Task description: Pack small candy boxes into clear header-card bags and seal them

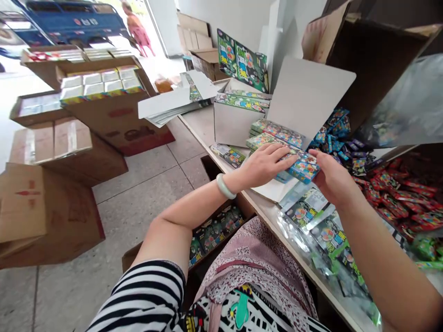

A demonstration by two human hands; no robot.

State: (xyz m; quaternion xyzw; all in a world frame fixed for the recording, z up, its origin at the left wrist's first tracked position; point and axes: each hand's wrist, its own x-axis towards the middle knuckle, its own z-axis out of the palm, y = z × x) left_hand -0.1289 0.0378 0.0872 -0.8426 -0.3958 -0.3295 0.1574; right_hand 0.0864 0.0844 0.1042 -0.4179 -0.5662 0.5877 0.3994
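A row of small printed candy packets [302, 165], green at one end and blue at the other, lies over an open white carton with a raised lid [306, 94]. My left hand [265, 163] is laid over the row from above, fingers curved across it and thumb hidden. At the blue end, my right hand [330, 175] grips the row, thumb on top and the other fingers mostly out of sight. Another row of packets [282, 131] sits right behind it. A closed printed box [238, 117] stands left of the carton.
Loose blue packets [334, 129] and red packets [401, 196] are heaped on the right. Flattened printed cartons [180, 103] jut over the table's left edge. Big cardboard boxes [114, 115] stand on the floor. Plastic-wrapped printed boxes [325, 230] lie at the front.
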